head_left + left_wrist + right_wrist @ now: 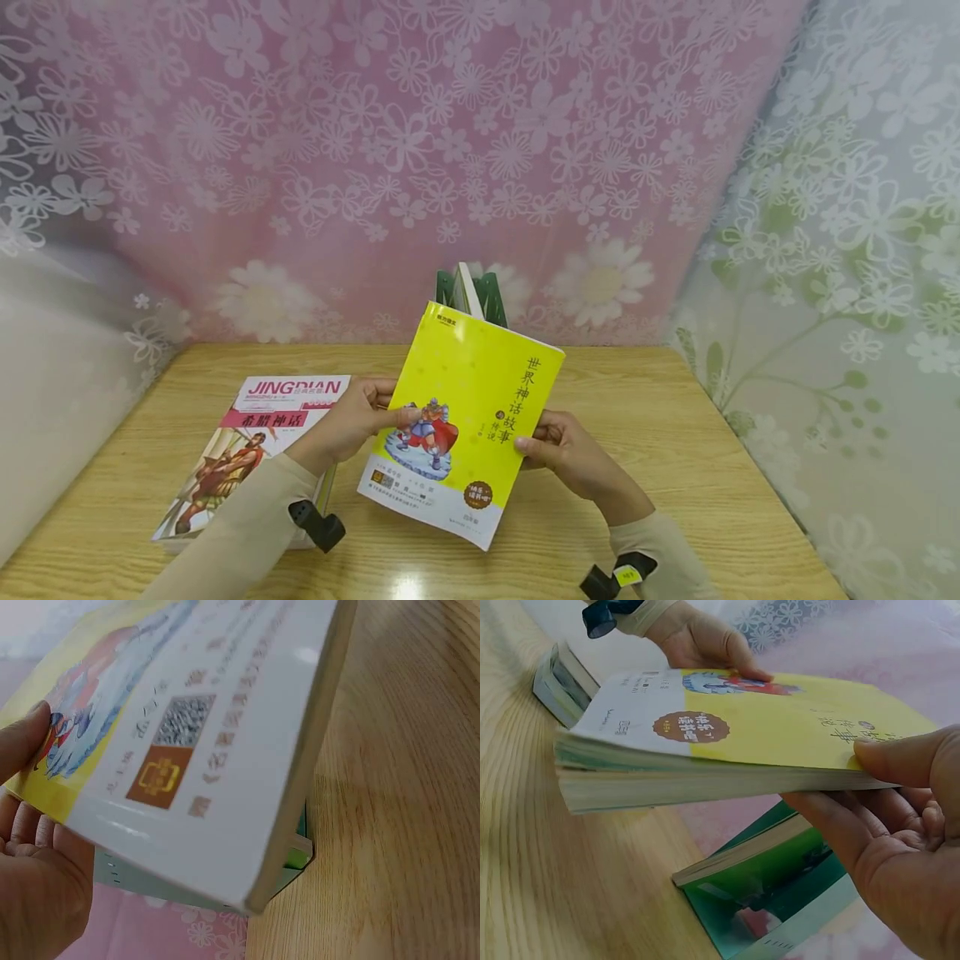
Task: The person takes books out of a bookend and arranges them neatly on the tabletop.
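A yellow paperback book with a white lower band and a cartoon warrior on its cover is held tilted above the table. My left hand grips its left edge, thumb on the cover and fingers underneath. At the opposite edge my right hand pinches it the same way, the thumb near the printed title. In the right wrist view the page edges of the yellow book face the camera, slightly parted near the cover. The left wrist view shows the book's brown square and QR code close up.
A stack of books, topped by a pink and white one, lies on the wooden table at the left. Behind the yellow book stands a green bookend with a green-covered book upright in it. Floral curtains hang behind and to the sides.
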`<state>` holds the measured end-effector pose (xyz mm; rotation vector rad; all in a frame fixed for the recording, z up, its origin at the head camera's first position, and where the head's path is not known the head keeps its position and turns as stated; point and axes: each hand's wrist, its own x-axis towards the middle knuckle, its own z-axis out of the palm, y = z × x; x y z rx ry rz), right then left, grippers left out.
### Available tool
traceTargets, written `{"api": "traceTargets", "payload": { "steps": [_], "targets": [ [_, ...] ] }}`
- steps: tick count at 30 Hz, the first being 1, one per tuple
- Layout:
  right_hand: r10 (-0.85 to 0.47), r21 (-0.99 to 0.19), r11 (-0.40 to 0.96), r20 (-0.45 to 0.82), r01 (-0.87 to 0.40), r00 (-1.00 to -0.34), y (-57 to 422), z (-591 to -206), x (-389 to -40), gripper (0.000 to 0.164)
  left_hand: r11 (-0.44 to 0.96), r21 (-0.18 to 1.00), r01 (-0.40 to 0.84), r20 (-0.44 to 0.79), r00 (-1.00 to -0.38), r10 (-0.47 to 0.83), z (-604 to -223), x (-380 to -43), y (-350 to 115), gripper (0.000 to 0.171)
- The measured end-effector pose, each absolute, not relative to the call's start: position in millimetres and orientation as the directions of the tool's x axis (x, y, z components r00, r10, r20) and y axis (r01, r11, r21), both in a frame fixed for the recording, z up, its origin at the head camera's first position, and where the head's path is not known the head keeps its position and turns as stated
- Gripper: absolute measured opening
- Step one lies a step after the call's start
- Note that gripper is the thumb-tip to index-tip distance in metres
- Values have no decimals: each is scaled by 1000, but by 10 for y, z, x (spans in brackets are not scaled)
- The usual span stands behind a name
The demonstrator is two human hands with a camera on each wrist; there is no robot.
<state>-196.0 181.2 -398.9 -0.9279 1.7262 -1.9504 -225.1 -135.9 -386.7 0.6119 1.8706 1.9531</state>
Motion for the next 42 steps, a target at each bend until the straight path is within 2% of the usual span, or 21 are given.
{"api": "traceTargets", "payload": {
  "steps": [12, 22, 33, 42],
  "targets": [
    [-653, -986, -132, 167, -106, -739, 1800, -4080, -2018, 38, -42, 994, 99, 106, -834, 541, -3824, -2175, -1358, 40],
    [-640, -991, -92, 131, -93, -758, 1798, -4088, -2054, 40, -14, 996, 87, 80, -839, 537, -3778, -2087, -1504, 40],
    [-531, -998, -62, 54, -25, -846, 1782, -4085, -2100, 52, -62, 997, 48, 72, -873, 482, -3832, -2018, -1831, 35],
    [-439, -997, -69, 65, -39, -896, 1690, -4134, -2186, 57, -65, 998, 15, 42, -902, 430, -3797, -1908, -2175, 29]
  ]
}}
